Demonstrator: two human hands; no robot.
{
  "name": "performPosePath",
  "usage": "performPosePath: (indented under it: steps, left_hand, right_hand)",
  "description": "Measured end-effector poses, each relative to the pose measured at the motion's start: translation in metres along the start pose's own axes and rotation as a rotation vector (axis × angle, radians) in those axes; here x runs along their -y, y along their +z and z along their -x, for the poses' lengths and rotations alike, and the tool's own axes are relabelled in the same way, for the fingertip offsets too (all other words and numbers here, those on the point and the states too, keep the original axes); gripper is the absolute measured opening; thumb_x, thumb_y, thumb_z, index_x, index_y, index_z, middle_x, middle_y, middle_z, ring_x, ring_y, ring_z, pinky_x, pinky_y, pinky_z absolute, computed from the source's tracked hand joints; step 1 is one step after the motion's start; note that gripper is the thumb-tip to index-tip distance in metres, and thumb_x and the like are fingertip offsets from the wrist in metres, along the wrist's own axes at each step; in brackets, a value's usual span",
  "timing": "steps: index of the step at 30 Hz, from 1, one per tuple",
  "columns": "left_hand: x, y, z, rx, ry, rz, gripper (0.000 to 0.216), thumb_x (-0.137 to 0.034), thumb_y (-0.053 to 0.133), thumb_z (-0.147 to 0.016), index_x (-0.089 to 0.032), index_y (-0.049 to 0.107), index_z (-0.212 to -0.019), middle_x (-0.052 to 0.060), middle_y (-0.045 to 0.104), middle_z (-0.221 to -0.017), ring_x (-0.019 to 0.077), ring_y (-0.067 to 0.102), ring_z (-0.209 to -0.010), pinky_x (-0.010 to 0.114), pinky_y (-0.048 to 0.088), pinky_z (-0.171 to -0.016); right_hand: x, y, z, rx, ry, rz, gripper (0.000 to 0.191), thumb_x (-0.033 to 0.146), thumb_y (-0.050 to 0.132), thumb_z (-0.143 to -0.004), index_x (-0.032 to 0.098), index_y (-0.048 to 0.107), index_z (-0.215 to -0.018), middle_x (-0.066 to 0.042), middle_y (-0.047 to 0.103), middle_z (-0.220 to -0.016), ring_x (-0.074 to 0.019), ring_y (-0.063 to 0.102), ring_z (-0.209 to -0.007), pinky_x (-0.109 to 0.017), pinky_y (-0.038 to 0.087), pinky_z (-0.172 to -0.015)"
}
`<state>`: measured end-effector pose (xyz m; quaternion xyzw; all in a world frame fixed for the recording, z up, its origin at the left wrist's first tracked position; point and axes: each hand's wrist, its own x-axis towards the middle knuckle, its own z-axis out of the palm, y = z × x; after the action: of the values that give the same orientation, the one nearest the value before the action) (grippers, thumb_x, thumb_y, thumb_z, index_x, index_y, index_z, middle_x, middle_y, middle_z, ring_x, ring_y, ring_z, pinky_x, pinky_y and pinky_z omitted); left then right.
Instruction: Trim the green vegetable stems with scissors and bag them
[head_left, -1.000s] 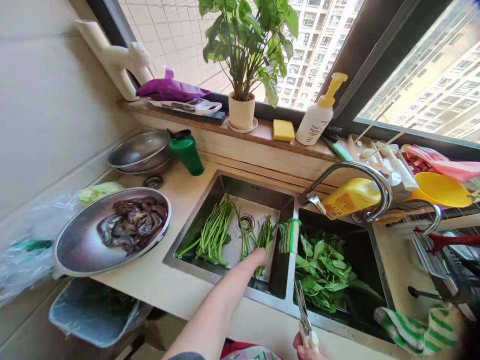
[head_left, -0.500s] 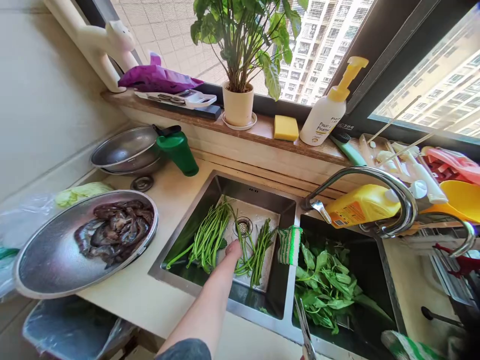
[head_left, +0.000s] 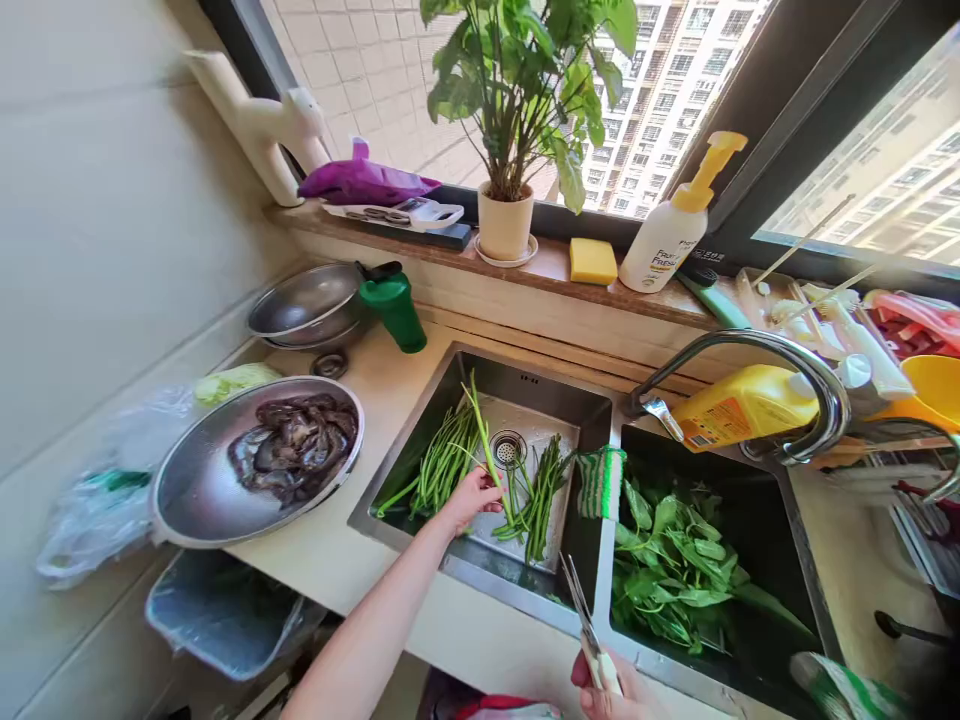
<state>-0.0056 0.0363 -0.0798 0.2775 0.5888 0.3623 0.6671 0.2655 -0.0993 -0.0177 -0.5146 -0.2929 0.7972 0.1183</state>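
Over the left sink basin, my left hand pinches a long green vegetable stem that stands tilted upward. Below it lie two heaps of cut stems, a bigger pile on the left and a smaller pile right of the drain. My right hand, partly cut off at the lower edge, grips scissors with white handles. Their blades point up, slightly parted, near the sink's front rim. Loose green leaves fill part of the right basin.
A metal colander of raw shrimp sits left on the counter, above a lined bin. A green-striped cloth drapes over the divider. The faucet and a yellow bottle stand behind the right basin.
My left hand has risen from the stems, lifting one up. My right hand has come into view with the scissors. The camera view has shifted left.
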Motion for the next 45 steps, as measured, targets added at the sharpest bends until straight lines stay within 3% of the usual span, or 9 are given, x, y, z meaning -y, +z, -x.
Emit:
performPosePath:
  steps: [5,11,15,19,22,27,33,39,45]
  left_hand:
    - [-0.038,-0.012,0.081,0.072,0.21,0.315,0.031,-0.03,0.074,-0.067,-0.017,0.054,-0.088,0.0,0.058,-0.078,0.0113,0.058,-0.068,0.023,0.052,-0.059]
    - [-0.053,-0.053,0.173,-0.043,0.455,0.402,0.023,-0.025,0.072,-0.07,-0.018,0.056,-0.085,0.001,0.061,-0.081,0.013,0.059,-0.074,0.027,0.051,-0.069]
    - [-0.035,-0.098,0.226,-0.243,0.574,0.364,0.022,-0.028,0.071,-0.07,-0.019,0.056,-0.083,0.003,0.062,-0.082,0.0169,0.06,-0.079,0.031,0.05,-0.074]
    - [0.0,-0.144,0.267,-0.489,0.545,0.333,0.026,-0.033,0.073,-0.066,-0.02,0.054,-0.079,0.004,0.062,-0.082,0.0184,0.059,-0.079,0.032,0.05,-0.076]
    - [0.03,-0.172,0.29,-0.597,0.551,0.341,0.024,-0.033,0.071,-0.068,-0.02,0.054,-0.078,0.004,0.062,-0.085,0.0183,0.059,-0.082,0.033,0.049,-0.08]
    - [0.071,-0.209,0.312,-0.697,0.588,0.413,0.02,-0.027,0.069,-0.071,-0.019,0.053,-0.079,0.003,0.061,-0.088,0.0177,0.06,-0.086,0.032,0.049,-0.082]
    - [0.096,-0.246,0.322,-0.797,0.588,0.506,0.021,-0.027,0.07,-0.069,-0.018,0.052,-0.075,0.001,0.06,-0.084,0.0148,0.06,-0.083,0.029,0.049,-0.08]
    - [0.117,-0.277,0.309,-0.829,0.487,0.559,0.03,-0.041,0.071,-0.069,-0.017,0.053,-0.077,-0.001,0.054,-0.076,0.0132,0.06,-0.075,0.031,0.053,-0.077]
    - [0.14,-0.298,0.279,-0.943,0.362,0.517,0.038,-0.037,0.077,-0.063,-0.018,0.05,-0.082,-0.002,0.053,-0.074,0.0122,0.061,-0.069,0.032,0.055,-0.073]
  right_hand:
    - [0.009,0.03,-0.003,0.105,-0.095,0.076,0.044,0.051,0.073,-0.052,0.019,0.052,-0.073,0.006,0.04,-0.059,-0.009,0.032,-0.052,-0.023,0.021,-0.049]
    - [0.018,0.079,-0.013,0.252,-0.087,0.178,0.036,0.041,0.069,-0.052,0.019,0.053,-0.076,0.004,0.045,-0.061,-0.0112,0.038,-0.056,-0.023,0.026,-0.051]
    - [0.028,0.127,-0.023,0.362,-0.099,0.277,0.028,0.034,0.067,-0.055,0.019,0.054,-0.074,0.005,0.044,-0.058,-0.0107,0.037,-0.056,-0.023,0.026,-0.052]
    - [0.032,0.191,-0.041,0.475,-0.056,0.414,0.021,0.027,0.063,-0.055,0.018,0.055,-0.072,0.004,0.048,-0.058,-0.0115,0.039,-0.055,-0.024,0.026,-0.052]
    - [0.023,0.241,-0.061,0.554,0.019,0.489,0.016,0.025,0.06,-0.054,0.017,0.055,-0.067,0.003,0.049,-0.056,-0.0107,0.038,-0.051,-0.025,0.026,-0.049]
    - [-0.006,0.308,-0.098,0.55,0.193,0.518,0.019,0.032,0.06,-0.059,0.019,0.049,-0.068,0.005,0.048,-0.047,-0.0094,0.038,-0.039,-0.023,0.026,-0.039]
    - [-0.031,0.359,-0.121,0.57,0.305,0.549,0.023,0.036,0.054,-0.076,0.016,0.053,-0.065,0.003,0.049,-0.046,-0.0088,0.04,-0.034,-0.021,0.032,-0.034]
    - [-0.049,0.385,-0.138,0.452,0.304,0.587,0.03,0.034,0.049,-0.085,0.016,0.05,-0.061,0.005,0.044,-0.043,-0.0062,0.033,-0.03,-0.018,0.025,-0.031]
    - [-0.067,0.39,-0.163,0.344,0.354,0.633,0.037,0.035,0.049,-0.087,0.016,0.049,-0.055,0.005,0.038,-0.039,-0.0069,0.029,-0.029,-0.019,0.025,-0.029]
